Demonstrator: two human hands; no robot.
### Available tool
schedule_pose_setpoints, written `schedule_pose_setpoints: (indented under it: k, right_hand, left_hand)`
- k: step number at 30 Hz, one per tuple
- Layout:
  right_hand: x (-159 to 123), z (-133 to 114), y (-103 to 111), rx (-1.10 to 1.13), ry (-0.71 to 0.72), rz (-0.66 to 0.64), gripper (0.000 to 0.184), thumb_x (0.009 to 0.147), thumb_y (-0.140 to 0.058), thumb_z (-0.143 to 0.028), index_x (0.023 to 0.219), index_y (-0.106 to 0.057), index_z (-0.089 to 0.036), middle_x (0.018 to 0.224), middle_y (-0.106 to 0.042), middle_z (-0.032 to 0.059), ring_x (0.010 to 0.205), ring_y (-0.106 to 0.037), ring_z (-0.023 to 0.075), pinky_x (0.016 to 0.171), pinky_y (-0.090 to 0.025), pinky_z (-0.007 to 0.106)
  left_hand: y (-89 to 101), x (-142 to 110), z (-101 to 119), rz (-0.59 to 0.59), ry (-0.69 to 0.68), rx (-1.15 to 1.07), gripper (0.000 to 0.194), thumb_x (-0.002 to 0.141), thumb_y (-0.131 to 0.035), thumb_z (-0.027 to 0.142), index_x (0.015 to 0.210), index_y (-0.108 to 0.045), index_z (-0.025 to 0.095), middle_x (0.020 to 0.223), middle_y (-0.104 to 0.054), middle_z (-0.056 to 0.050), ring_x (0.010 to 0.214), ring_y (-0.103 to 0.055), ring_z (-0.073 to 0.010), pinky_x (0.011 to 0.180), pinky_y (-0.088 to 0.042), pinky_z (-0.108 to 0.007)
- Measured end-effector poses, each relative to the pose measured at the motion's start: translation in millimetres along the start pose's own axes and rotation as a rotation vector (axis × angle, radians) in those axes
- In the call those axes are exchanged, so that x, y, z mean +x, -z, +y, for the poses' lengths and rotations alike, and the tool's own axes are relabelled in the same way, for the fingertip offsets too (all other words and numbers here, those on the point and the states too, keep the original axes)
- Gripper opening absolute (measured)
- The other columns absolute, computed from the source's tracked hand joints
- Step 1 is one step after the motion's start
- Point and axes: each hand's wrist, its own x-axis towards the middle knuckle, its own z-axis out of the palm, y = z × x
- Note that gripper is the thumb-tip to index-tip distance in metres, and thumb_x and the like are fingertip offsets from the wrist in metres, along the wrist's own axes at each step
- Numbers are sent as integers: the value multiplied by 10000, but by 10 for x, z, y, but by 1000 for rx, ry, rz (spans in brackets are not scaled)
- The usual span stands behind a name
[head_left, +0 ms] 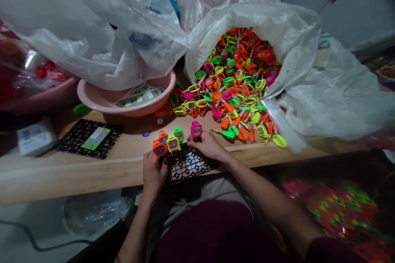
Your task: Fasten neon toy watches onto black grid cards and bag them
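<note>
My left hand [153,174] is closed at an orange toy watch [159,149], its thumb side by the left edge of a black plastic grid [180,170]. Close beside that watch are a second orange one [163,135], a yellow toy watch [173,144] and a green toy watch [178,134]; whether the hand also grips these I cannot tell. A pink toy watch [196,130] stands upright in the closed fingers of my right hand [208,147], over the grid's far right corner. A pale patch shows through the grid.
A large pile of bright toy watches [234,94] spills from a clear plastic bag [296,28]. At left are a pink basin [129,109] holding printed cards, another black grid [72,135] with a green card [96,138], and a white box [35,137]. The wooden table's front edge [92,176] runs before me.
</note>
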Motion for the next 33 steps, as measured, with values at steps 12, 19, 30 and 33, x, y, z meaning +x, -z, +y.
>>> schedule_pose_setpoints:
  k: [12,19,30,33]
  right_hand:
    - [-75,80,-258,-568,280,-78,461,730,-524,25,1131,-692,-130,1157,-727,159,1120,-651,272,1068,-523,387]
    - [-76,-188,335,-767,69,-30,302,1061,-587,-261,1331,-657,-146,1190,-765,157,1097,-723,267,954,-539,350]
    - [-345,-292,667,-643,127,264,206,1065,-557,-309,1186,-679,-195,1121,-769,90,980,-729,210,868,-530,295]
    - [-390,-212,633,-464,84,304,236,1064,-577,-358,1203,-661,-188,1069,-768,72,929,-719,198,843,-536,295]
  left_hand:
    - [26,30,33,-52,74,-23,237,927,-581,366,1023,-737,214,1035,-774,-123,1031,-613,-324,934,-520,-466]
    - [139,66,-58,-68,59,31,249,914,-595,407,974,-751,222,953,-768,-120,1007,-611,-344,942,-510,-487]
    - [178,14,-89,-55,109,29,309,914,-601,466,1002,-760,216,1015,-777,-122,1025,-609,-334,955,-520,-475]
    - [178,7,-89,-53,116,27,312,922,-594,472,997,-756,216,1006,-775,-119,1029,-608,-332,953,-522,-466]
